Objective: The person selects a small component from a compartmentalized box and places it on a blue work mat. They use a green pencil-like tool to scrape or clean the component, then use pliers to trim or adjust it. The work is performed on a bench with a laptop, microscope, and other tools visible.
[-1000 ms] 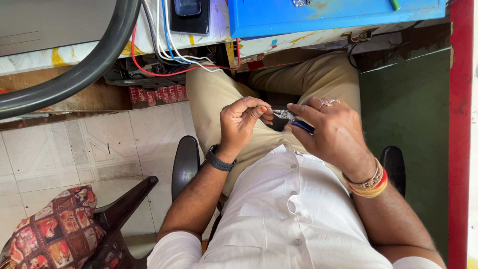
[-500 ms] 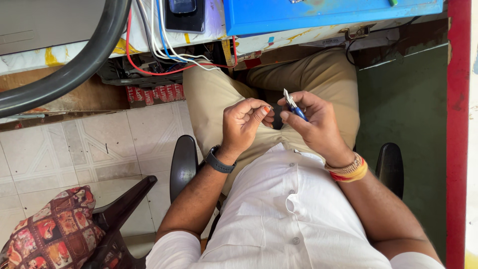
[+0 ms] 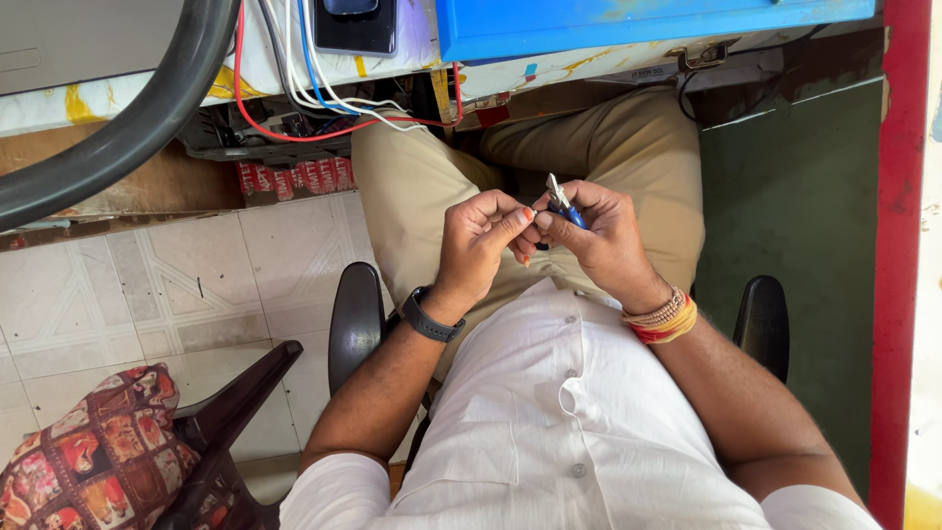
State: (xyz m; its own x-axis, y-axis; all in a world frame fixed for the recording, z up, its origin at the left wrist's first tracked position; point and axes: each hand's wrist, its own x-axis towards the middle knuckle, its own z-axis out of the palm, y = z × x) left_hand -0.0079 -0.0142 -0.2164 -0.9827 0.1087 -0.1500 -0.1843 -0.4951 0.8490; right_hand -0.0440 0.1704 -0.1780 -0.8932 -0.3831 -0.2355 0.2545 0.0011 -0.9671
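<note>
Near the middle of the frame, above our lap, our right hand [image 3: 601, 240] grips small blue-handled pliers [image 3: 561, 203], tips pointing up; our left hand [image 3: 478, 243] pinches something tiny against them, too small to tell; wires [image 3: 294, 69] hang upper left

My tabletop [image 3: 98, 93] carries a blue box [image 3: 628, 22]. Left of the box lie a black device [image 3: 355, 25] and loose red, white and blue wires [image 3: 294, 69]; farther left, a thick black hose [image 3: 128, 132].
</note>
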